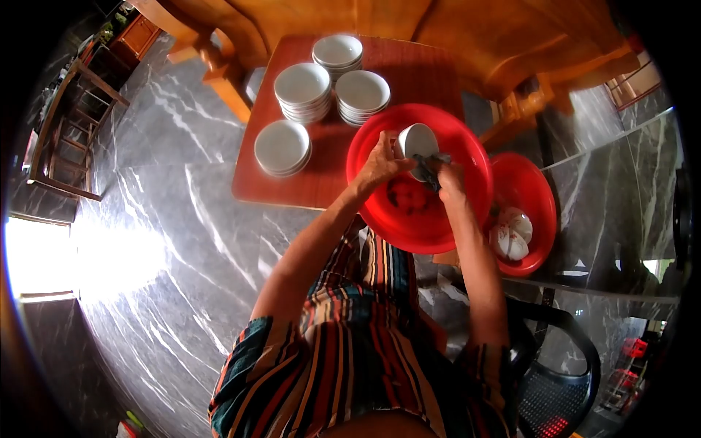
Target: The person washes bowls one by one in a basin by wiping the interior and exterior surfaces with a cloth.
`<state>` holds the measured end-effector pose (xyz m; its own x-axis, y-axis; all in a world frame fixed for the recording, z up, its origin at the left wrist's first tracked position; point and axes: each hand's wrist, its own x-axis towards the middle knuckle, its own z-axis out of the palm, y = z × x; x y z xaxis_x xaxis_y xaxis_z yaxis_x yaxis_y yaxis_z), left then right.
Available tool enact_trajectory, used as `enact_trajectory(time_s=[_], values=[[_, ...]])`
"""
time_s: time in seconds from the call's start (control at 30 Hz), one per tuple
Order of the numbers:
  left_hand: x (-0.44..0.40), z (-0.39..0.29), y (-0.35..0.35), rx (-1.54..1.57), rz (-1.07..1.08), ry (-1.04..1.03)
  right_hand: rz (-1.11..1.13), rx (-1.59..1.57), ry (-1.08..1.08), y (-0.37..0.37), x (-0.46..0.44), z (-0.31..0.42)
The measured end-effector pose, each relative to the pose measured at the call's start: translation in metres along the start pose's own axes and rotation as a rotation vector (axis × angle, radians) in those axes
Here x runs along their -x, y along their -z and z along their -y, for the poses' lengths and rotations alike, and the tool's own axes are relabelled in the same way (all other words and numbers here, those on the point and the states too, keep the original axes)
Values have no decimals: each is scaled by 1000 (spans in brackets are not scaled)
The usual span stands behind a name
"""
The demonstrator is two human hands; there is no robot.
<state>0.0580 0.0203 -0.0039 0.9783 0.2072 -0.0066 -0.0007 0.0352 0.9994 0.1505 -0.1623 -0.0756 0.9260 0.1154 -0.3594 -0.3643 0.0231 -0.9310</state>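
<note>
Over a large red basin (460,212), my left hand (383,162) grips a white bowl (419,139) by its left side, the bowl tilted with its opening towards me. A dark cloth (426,171) is bunched in my right hand (450,179), pressed against the bowl's lower right edge. The basin's bottom shows below the bowl, with darker blurred patches I cannot make out. Left of the basin stand stacks of white bowls (302,84) and a stack of white plates or shallow dishes (282,147).
The stacks stand on a reddish-brown table (321,186). A second red basin (537,204), lower on the right, holds several white bowls (513,237). A carved wooden bench (380,18) lies behind the table. A black chair (558,394) is at lower right, a wooden chair (55,146) at far left.
</note>
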Motion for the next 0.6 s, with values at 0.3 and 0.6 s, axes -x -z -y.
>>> enact_trajectory(time_s=[0.3, 0.6], values=[[-6, 13, 8, -145, -78, -26, 193, 389, 127, 1, -19, -29], [1, -1, 9, 60, 78, 63, 26, 695, 712, -4, 1, -8]])
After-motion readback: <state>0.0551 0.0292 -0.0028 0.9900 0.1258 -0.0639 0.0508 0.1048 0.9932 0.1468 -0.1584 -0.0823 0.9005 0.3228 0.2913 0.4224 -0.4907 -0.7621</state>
